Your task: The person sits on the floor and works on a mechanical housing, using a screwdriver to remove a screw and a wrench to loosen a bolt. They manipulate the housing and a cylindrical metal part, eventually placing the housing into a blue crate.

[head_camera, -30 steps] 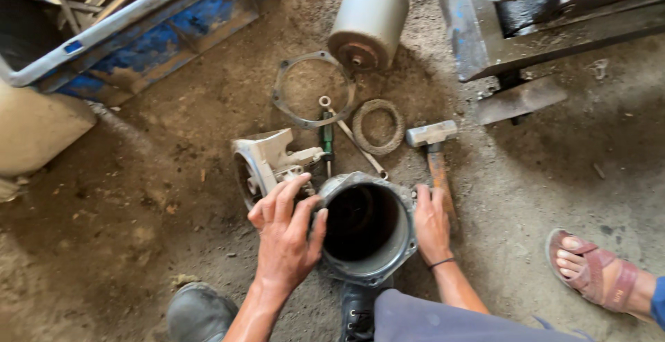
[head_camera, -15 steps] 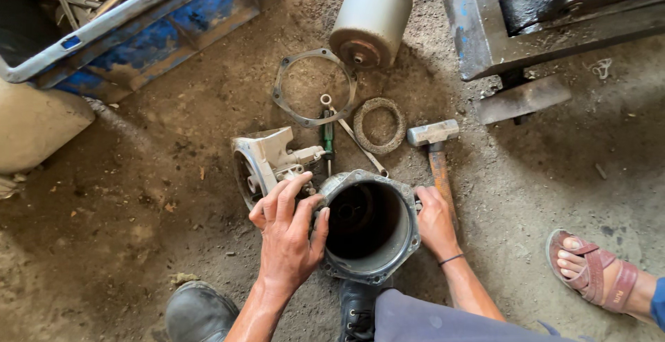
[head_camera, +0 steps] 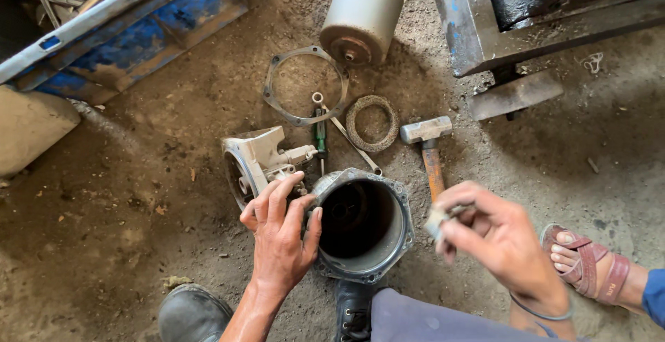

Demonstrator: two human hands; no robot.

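Note:
A round grey metal housing [head_camera: 388, 245] with a dark hollow bore lies on the dirt floor between my feet. My left hand [head_camera: 280, 235] rests flat on its left rim, fingers spread. Lifted to the right of the housing, my right hand [head_camera: 495, 238] pinches a small grey piece [head_camera: 438, 221] between its fingertips; the piece is blurred. Just behind that hand lies a hammer [head_camera: 428, 141] with an orange handle.
A pale cast bracket part [head_camera: 260, 162] lies left of the housing. Behind are a flat ring gasket [head_camera: 305, 86], a rough ring [head_camera: 373, 122], a green-handled screwdriver [head_camera: 319, 134], a spanner [head_camera: 346, 134] and a grey cylinder [head_camera: 360, 16]. Another person's sandalled foot [head_camera: 589, 262] stands right.
My right hand has left the housing's right rim and risen to the right, now pinching a small grey piece. The left hand stays on the rim.

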